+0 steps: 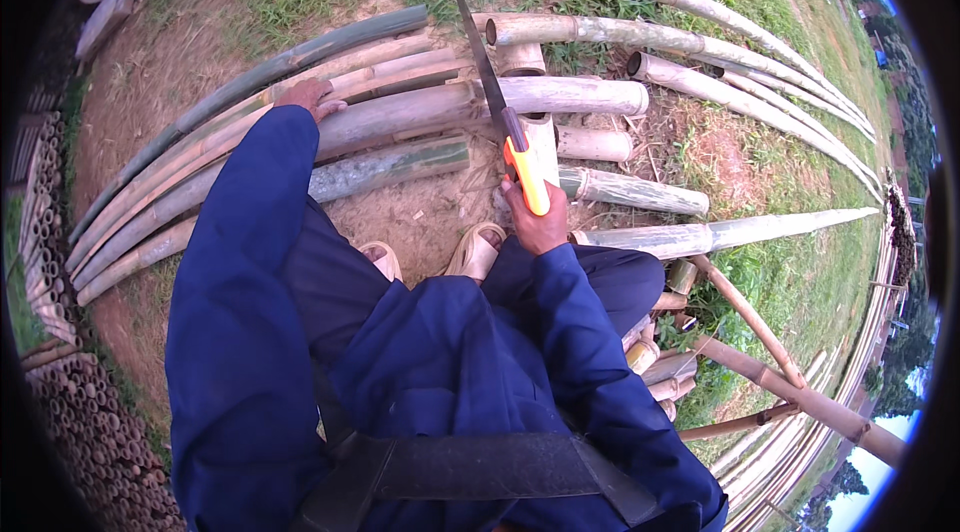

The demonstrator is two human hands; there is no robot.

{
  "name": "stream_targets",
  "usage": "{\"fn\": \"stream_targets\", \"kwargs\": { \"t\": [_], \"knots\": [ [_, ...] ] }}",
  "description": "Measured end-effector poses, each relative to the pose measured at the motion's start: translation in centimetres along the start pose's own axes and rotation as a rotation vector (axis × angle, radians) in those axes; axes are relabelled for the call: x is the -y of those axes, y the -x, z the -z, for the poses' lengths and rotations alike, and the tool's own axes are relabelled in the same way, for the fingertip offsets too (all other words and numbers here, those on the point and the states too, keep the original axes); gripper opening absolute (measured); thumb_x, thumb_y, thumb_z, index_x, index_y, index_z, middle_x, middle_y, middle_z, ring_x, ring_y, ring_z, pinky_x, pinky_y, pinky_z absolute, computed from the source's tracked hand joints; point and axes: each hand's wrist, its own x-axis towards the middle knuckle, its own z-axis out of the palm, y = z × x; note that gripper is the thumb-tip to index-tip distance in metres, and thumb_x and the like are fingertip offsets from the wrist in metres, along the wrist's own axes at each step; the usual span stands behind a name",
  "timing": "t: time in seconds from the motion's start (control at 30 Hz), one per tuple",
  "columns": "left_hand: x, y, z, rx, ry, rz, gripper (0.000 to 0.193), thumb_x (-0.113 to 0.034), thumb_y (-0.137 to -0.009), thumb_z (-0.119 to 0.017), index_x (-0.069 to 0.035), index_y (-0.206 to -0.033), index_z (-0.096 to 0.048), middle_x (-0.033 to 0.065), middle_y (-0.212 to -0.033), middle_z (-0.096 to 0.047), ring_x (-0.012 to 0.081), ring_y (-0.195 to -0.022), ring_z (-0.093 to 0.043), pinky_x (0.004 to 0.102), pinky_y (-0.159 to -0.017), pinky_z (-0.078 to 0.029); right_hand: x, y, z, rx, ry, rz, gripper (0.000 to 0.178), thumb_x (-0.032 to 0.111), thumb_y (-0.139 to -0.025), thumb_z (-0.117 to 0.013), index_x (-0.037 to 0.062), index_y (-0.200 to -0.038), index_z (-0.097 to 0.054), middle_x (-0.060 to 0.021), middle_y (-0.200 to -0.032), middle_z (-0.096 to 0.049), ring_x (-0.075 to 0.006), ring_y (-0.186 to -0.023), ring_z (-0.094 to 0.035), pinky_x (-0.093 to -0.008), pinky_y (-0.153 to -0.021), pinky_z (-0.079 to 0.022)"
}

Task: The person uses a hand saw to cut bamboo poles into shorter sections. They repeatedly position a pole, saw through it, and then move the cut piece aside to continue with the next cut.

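My right hand [540,225] is closed around the yellow-orange handle of a handsaw [486,67]. The saw's long blade points away from me and crosses over a thick bamboo pole [405,115]; whether its teeth are in the bamboo I cannot tell. My left hand [308,98] bends over the bamboo to the left of the saw, with its fingers partly curled against the thick pole. A greenish pole [390,168] lies nearer to me, and a dark green one [300,54] lies beyond my left hand. Short bamboo supports [541,147] run crosswise under the blade area.
Several long bamboo poles [640,38] stretch away on the right. A leaning bamboo frame [790,397] stands at lower right beside cut pieces [668,372]. Stacked bamboo [90,422] fills the lower left. My sandalled feet [478,250] are on bare soil near the poles.
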Motion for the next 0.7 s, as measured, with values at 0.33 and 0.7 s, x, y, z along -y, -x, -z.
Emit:
{"fn": "stream_targets", "kwargs": {
  "t": [0.33,0.7],
  "knots": [
    [2.4,4.0,2.4,0.022,-0.111,0.252,0.074,-0.072,-0.097,-0.046,-0.016,-0.145,-0.05,0.023,-0.126,-0.068,0.0416,-0.12,-0.063,0.0512,-0.101,-0.049,0.2,-0.8,0.5,-0.024,-0.03,0.016,0.022,0.019,-0.095,-0.076,0.004,-0.083,-0.066,0.0019,-0.06,-0.057,-0.0057,-0.048,-0.052,-0.0236,-0.043,-0.04],
    [-0.4,8.9,7.7,-0.131,-0.224,0.143,0.073,-0.074,-0.094,-0.046,-0.007,-0.119,-0.057,0.0219,-0.099,-0.073,0.0393,-0.097,-0.072,0.0556,-0.084,-0.054,0.9,0.3,0.0,0.057,-0.026,-0.045,0.019,0.014,-0.099,-0.069,0.0037,-0.087,-0.059,-0.002,-0.06,-0.055,-0.0081,-0.048,-0.05,-0.0244,-0.047,-0.041]
  ]
}}
